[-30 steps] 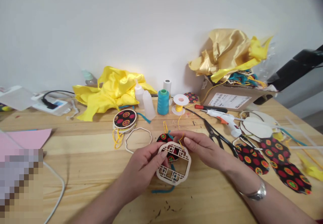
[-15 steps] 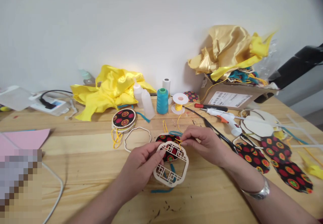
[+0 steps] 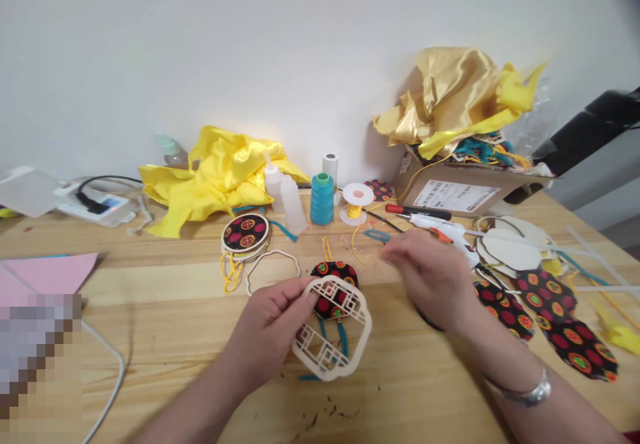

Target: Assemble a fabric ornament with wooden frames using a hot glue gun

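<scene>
Right hand (image 3: 430,274) blurred; scissors (image 3: 428,323) mostly hidden beneath

The right hand (image 3: 430,274) is off the wooden lattice frame (image 3: 343,299) now, blurred, further right and away from the person. The left hand (image 3: 270,334) alone grips the frame, which sits lower and tilted, uncovering more of the patterned fabric disc (image 3: 334,271).

Thread cone (image 3: 323,199) is placed behind the frame (image 3: 320,356); glue gun (image 3: 423,220) is laid to its right, before the box (image 3: 455,194).
</scene>
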`<state>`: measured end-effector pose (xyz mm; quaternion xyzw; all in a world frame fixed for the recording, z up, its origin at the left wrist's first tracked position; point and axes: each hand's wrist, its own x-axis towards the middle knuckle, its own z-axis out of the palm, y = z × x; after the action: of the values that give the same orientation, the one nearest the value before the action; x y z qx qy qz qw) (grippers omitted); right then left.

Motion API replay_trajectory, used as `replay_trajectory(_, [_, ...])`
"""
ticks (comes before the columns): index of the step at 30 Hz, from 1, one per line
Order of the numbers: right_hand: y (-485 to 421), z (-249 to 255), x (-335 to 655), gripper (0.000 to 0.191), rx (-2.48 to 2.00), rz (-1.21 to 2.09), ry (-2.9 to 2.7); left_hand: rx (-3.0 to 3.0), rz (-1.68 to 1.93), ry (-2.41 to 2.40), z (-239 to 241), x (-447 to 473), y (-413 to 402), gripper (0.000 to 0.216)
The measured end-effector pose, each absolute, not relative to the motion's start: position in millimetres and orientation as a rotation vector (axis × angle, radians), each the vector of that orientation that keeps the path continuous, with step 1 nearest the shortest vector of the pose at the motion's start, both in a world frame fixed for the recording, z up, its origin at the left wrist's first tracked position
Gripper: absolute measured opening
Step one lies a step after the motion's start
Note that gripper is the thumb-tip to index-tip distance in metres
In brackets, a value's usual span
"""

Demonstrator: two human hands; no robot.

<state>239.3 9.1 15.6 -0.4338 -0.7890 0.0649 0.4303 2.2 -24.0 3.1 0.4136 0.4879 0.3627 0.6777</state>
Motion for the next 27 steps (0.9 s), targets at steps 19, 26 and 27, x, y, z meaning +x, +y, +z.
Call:
replay_trajectory(19, [38, -18, 254, 0.044, -1.093, 0.159, -2.282, 0.453, 1.307, 1.046, 1, -9, -2, 0.021])
replay_trajectory(26, [29, -6, 248, 0.03, -1.254, 0.261, -1.962, 0.594, 1.241, 1.008, -2, -9, -6, 0.023])
replay_trajectory(27, [26, -3, 244, 0.027, -1.263, 0.38, -1.886, 0.636, 1.216, 1.011, -2, -8, -8, 0.022])
